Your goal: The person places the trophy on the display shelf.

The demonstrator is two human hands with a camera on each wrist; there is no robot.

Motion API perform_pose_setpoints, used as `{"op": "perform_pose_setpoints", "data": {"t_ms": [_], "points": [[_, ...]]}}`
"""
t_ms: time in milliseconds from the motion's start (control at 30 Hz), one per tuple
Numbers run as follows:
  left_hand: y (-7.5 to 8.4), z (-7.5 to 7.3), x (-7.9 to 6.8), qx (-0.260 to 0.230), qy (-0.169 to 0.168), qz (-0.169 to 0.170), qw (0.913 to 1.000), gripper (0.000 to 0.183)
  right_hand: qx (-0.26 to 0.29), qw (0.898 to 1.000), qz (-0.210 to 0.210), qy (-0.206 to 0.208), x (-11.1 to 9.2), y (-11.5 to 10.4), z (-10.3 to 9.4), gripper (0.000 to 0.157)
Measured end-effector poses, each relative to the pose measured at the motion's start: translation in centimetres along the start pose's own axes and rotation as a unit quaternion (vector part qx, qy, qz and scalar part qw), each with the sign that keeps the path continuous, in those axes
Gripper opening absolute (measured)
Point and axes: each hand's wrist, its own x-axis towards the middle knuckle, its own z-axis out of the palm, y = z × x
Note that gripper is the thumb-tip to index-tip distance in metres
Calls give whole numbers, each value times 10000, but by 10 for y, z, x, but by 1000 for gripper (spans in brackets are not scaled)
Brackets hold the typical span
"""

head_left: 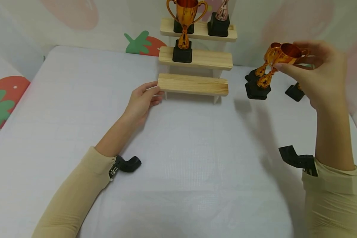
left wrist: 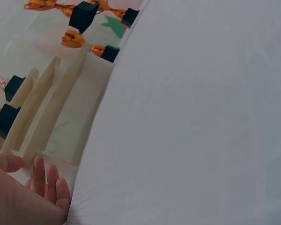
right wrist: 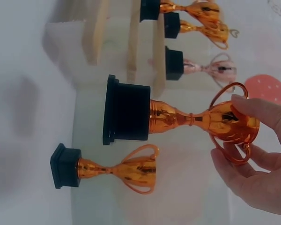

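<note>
My left hand [head_left: 142,99] grips the left end of the lowest step of a three-step wooden display stand [head_left: 193,83], thumb [left wrist: 11,162] on one side and fingers [left wrist: 39,173] on the other. To the right of the stand, my right hand [head_left: 318,69] holds a shiny orange-gold trophy cup [right wrist: 178,117] by its bowl, near the handles. The black square base [head_left: 257,91] of this trophy points downward. Behind it in the head view shows a second gold trophy [head_left: 260,70], partly covered. The black base [head_left: 295,92] of another trophy [right wrist: 117,169] shows beside the wrist.
A gold trophy [head_left: 184,19] stands on the middle step. On the top step are a pinkish trophy [head_left: 221,16] and another black-based gold trophy, mostly hidden in the head view. White cloth [head_left: 190,148] covers the table. A strawberry-patterned backdrop [head_left: 113,23] rises behind.
</note>
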Motion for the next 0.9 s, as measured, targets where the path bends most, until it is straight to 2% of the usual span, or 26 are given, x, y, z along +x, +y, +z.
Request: {"op": "perform_pose_setpoints", "data": {"t_ms": [267,733,900], "points": [[0,1,1,-36,46,-32,10000,46,280,9995,152,-18,8,-15,6,47],[1,0,-1,-50,-54,4,10000,46,-425,9990,-100,87,19,-34,23,48],[1,0,-1,-64,-39,-20,10000,45,-395,9989,-238,108,22,-40,28,46]]}}
